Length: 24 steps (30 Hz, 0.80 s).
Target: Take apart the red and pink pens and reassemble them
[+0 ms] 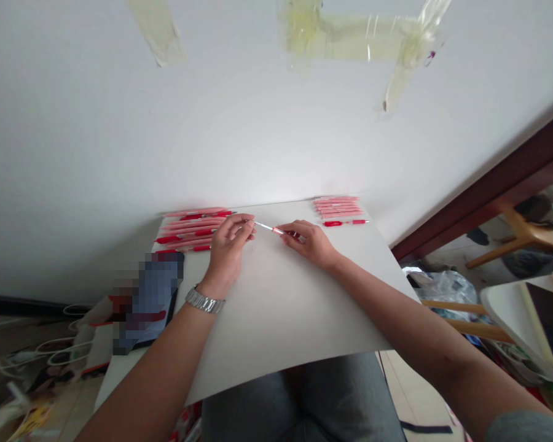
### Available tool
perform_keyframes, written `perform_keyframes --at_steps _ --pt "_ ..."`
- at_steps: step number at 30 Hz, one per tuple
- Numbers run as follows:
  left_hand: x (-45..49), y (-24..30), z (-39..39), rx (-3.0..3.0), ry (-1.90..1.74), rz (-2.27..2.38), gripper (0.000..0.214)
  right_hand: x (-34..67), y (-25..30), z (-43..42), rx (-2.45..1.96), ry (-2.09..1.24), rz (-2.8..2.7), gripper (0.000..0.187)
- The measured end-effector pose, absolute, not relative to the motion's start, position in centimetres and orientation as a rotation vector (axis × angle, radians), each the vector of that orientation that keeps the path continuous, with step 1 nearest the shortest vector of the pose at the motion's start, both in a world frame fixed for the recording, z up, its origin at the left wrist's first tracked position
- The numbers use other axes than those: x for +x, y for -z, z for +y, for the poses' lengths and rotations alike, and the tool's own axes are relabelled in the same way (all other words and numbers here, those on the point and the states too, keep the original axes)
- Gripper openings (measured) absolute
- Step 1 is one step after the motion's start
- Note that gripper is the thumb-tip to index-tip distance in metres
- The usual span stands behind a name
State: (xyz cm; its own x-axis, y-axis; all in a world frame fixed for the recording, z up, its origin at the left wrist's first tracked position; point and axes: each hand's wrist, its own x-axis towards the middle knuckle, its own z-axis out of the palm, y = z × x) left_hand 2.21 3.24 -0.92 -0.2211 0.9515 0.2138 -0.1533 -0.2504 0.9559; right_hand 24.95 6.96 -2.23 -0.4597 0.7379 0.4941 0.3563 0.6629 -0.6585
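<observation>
Over the middle of the white table, a thin pale pen refill (263, 226) spans the gap between my two hands. My left hand (233, 242) pinches its left end between thumb and fingers. A red-and-clear pen barrel (278, 231) surrounds its right part, and my right hand (309, 240) is closed around that barrel, its fingers hiding the rest. Just left of my left hand lies a pile of red and pink pens (191, 226). Beyond my right hand is a neat row of pink pens (338, 205), with one red pen (345, 223) in front.
A blurred-out phone-like object (159, 294) rests along the left edge of the white table (276, 313). A white wall (239, 123) rises directly behind the table. To the right stand a white chair-like seat (507, 307) and bagged items (447, 288); cables (41, 353) trail at lower left.
</observation>
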Motion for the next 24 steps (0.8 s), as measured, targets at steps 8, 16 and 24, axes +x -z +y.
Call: perform_keyframes --at_steps 8,16,24 --pt "2.11 1.02 3.26 1.200 -1.591 1.128 0.025 24.96 1.92 6.87 -0.880 -0.571 -2.057 0.022" --pt "2.12 0.69 3.04 1.335 -1.567 1.214 0.026 25.05 1.60 6.82 -0.884 -0.510 -2.026 0.024" --pt "2.42 0.48 2.78 1.362 -1.518 1.177 0.025 25.11 1.90 6.86 -0.808 -0.553 -2.039 0.026"
